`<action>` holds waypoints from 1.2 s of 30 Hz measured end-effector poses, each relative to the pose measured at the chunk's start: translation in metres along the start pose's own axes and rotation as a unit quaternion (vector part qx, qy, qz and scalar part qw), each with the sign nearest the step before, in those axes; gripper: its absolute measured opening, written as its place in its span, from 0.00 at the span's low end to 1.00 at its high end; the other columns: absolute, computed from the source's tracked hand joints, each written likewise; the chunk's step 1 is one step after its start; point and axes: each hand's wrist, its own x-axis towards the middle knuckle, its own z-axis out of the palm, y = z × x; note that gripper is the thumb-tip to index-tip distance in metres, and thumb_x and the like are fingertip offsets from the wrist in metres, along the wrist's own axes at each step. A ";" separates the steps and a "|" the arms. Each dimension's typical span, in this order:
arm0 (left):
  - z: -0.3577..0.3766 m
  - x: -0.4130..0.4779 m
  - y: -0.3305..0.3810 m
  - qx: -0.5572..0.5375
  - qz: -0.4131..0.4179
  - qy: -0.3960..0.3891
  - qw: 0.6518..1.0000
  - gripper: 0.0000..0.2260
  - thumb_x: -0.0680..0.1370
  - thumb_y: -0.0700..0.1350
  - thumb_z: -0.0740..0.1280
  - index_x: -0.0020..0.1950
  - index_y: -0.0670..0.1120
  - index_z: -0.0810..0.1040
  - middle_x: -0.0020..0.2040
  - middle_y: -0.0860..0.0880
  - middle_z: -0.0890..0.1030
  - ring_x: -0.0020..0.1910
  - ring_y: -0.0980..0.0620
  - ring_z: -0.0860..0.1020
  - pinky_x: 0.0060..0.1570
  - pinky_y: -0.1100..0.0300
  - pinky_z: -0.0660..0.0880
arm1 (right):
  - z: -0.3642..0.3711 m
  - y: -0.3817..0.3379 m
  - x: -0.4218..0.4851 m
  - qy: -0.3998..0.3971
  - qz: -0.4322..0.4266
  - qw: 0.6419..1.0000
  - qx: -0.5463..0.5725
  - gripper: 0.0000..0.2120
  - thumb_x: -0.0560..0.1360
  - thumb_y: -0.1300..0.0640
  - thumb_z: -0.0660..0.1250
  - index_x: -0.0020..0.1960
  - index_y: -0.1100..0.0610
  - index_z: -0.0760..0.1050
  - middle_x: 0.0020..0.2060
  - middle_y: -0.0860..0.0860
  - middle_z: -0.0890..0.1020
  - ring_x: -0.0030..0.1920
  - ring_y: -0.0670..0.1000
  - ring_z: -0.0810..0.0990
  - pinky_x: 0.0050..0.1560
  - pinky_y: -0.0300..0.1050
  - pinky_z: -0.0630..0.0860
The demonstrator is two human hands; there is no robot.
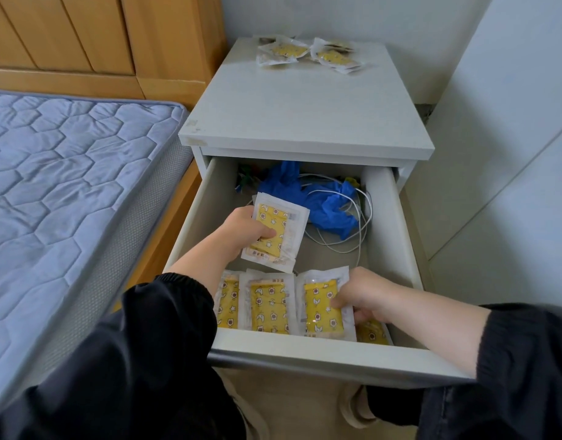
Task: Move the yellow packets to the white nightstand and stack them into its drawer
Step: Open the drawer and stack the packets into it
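The white nightstand (305, 103) stands with its drawer (391, 236) pulled out. My left hand (244, 230) grips a small stack of yellow packets (281, 227) held inside the drawer's middle. My right hand (362, 293) pinches the edge of another yellow packet (319, 303) at the drawer's front right. Two more packet stacks (268, 303) lie along the drawer's front, partly under my left sleeve. Several loose yellow packets (308, 54) lie at the back of the nightstand top.
Crumpled blue gloves (321, 198) and white cables (359, 217) fill the drawer's back. A bed with a blue quilted mattress (57, 173) and wooden headboard (82, 36) is to the left. A white wall panel (502, 154) is close on the right.
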 end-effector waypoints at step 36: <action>-0.002 -0.006 0.002 0.185 0.149 -0.188 0.953 0.16 0.72 0.43 0.74 0.58 0.52 0.77 0.53 0.53 0.82 0.52 0.55 0.80 0.55 0.60 0.77 | -0.055 -0.080 -0.005 0.101 -0.317 0.913 -0.236 0.04 0.71 0.64 0.72 0.44 0.58 0.79 0.40 0.53 0.82 0.37 0.47 0.78 0.36 0.40 0.73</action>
